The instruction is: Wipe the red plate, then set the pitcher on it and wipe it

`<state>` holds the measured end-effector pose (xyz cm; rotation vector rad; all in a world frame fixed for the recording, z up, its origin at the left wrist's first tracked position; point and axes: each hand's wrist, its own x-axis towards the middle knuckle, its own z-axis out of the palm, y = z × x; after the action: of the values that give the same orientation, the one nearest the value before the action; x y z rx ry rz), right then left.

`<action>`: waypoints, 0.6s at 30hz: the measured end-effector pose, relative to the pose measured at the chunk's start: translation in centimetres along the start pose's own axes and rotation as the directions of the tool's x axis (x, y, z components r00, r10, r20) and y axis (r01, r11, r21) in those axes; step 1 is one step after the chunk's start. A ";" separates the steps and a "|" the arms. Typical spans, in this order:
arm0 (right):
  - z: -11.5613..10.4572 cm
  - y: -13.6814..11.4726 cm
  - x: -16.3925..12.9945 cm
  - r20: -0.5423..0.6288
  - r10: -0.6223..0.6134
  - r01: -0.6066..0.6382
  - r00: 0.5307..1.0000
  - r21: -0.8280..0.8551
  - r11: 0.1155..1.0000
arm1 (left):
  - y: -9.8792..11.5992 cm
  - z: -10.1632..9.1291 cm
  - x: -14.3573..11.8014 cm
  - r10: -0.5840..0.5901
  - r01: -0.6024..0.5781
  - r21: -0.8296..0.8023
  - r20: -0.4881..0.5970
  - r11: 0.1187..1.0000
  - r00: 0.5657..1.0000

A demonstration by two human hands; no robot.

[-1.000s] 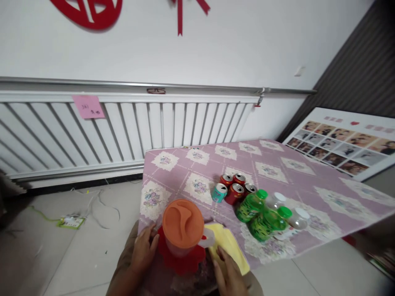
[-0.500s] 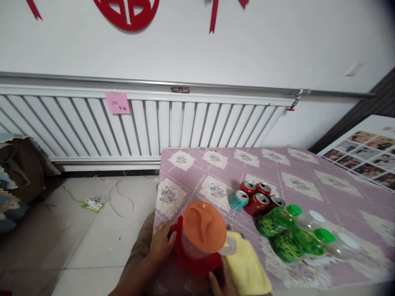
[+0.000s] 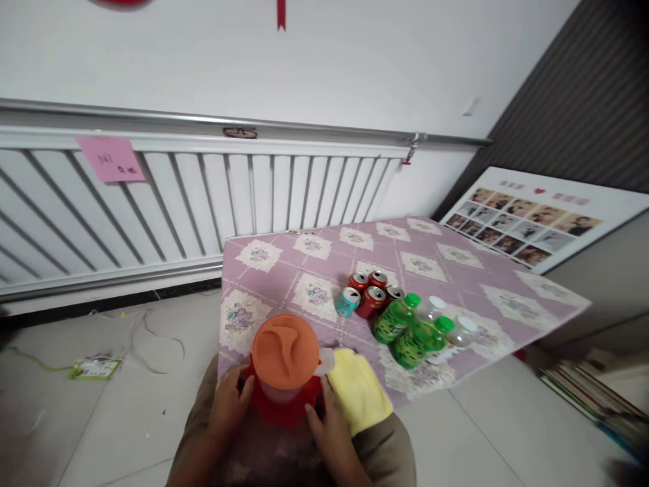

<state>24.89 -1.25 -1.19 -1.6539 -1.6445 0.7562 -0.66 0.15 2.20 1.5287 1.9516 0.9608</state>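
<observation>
A table (image 3: 456,270) covered with a purple patterned cloth is seen standing on a pale tiled floor (image 3: 126,406), with a white radiator (image 3: 203,196) running along the wall behind it. A pink note (image 3: 109,158) is stuck to the radiator, up and to the left of the table. A board of photographs (image 3: 532,216) is propped against the dark wall to the right of the table.

At the near left corner of the table a jug with an orange lid (image 3: 284,352) is set upright on a red mat (image 3: 284,406). The left hand (image 3: 229,406) is laid against the left edge of the mat, fingers curled loosely onto it. The right hand (image 3: 327,433) is placed at the mat's near right edge, fingers extended and touching it. Whether the mat is actually gripped by either hand cannot be told.

A yellow cloth (image 3: 357,389) is spread just right of the jug, at the table's near edge. Further right, a cluster of cans (image 3: 370,297) is grouped near the middle of the table, with green bottles (image 3: 405,331) and clear bottles (image 3: 459,331) just beyond them.

The jug's body is largely hidden under its lid. The writing on the note is too blurred to read, and the red wall decoration (image 3: 280,10) above the table is cut off by the frame.
</observation>
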 end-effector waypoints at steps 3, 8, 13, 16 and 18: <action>-1.8 -0.9 -0.2 -0.002 -0.061 0.061 0.998 -0.041 0.997 | 0.1 -0.1 0.0 0.026 -0.026 0.025 0.033 0.999 0.999; -6.5 -0.9 0.0 -0.173 -0.225 0.180 0.959 -0.244 0.953 | 0.4 -0.3 0.0 0.021 -0.024 0.033 0.066 0.999 0.998; -8.8 0.6 -0.2 -0.113 -0.180 0.093 0.977 -0.534 0.841 | 0.3 -0.2 0.0 0.012 -0.016 0.057 0.070 0.998 0.997; -8.2 0.3 -0.9 -0.085 -0.150 0.068 0.985 -0.606 0.792 | 0.5 -0.2 0.1 0.017 -0.022 0.067 0.076 0.997 0.997; -7.3 -0.2 -1.5 -0.077 -0.186 0.105 0.980 -0.588 0.802 | 0.9 -0.3 0.1 0.010 -0.017 0.074 0.084 0.997 0.996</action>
<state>30.51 -3.17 3.30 -1.8966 -2.0036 0.0408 -0.33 0.27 3.10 1.5986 1.9401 0.8245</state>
